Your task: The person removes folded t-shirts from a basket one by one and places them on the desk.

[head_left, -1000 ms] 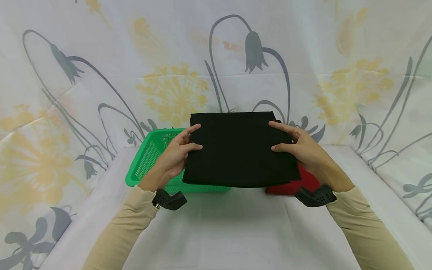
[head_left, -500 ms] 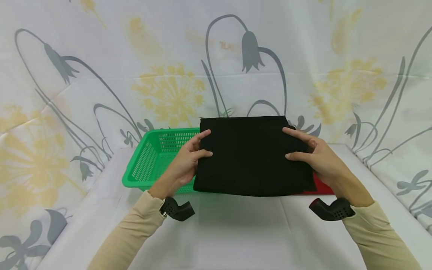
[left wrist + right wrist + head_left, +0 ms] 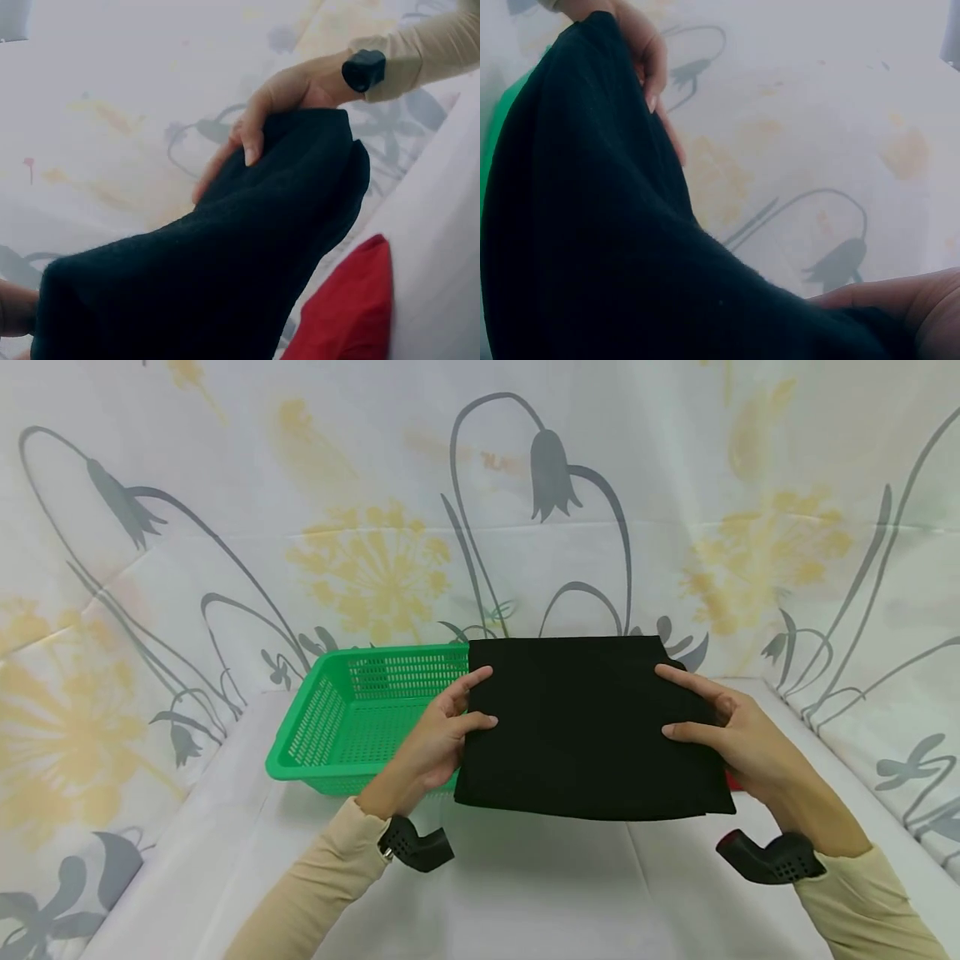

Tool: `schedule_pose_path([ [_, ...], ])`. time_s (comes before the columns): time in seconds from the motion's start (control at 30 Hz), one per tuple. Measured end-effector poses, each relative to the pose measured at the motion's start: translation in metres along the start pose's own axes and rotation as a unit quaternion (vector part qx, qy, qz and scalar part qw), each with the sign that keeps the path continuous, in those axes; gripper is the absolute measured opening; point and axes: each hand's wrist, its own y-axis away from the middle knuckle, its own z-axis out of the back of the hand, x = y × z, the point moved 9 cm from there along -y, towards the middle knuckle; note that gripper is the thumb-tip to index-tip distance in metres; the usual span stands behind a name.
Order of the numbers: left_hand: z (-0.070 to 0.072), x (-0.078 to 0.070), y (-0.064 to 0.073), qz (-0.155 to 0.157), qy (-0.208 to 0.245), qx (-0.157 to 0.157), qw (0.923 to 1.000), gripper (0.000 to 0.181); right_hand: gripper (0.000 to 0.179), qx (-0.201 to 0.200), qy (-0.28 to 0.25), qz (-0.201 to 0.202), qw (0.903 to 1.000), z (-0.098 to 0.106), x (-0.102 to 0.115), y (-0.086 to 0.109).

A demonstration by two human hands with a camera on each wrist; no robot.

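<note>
A folded black cloth (image 3: 577, 735) is held up above the table, stretched between both hands. My left hand (image 3: 442, 735) grips its left edge, thumb and index finger lying on the near face and the other fingers behind it. At the opposite edge my right hand (image 3: 738, 731) pinches the fabric in the same way. Layered folds of the black cloth (image 3: 225, 225) show in the left wrist view, where its far end sags from the right hand (image 3: 281, 105). The right wrist view has the cloth (image 3: 592, 187) filling the left side, with the left hand (image 3: 641, 45) at its top.
A green perforated basket (image 3: 322, 770) stands on the white-covered table (image 3: 525, 893), behind and left of the cloth. A red cloth (image 3: 349, 304) lies on the table at the right, mostly hidden in the head view. A flower-patterned curtain (image 3: 360, 460) hangs behind.
Both hands have carried the black cloth right and slightly down toward me, keeping their grip. More of the green basket is uncovered, and the red cloth is now almost covered in the head view.
</note>
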Motion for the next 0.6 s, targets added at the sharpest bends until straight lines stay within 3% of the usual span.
schedule_pose_path([
  [0.27,-0.014,0.026,-0.002,0.002,0.023,-0.005,0.9997,0.069,0.068,-0.014,0.006,0.017,0.9997,0.016,-0.014,0.015],
  [0.6,-0.027,0.054,-0.002,0.022,0.024,-0.007,0.9994,0.077,0.067,-0.057,0.0,0.006,0.9984,0.034,-0.035,0.036],
])
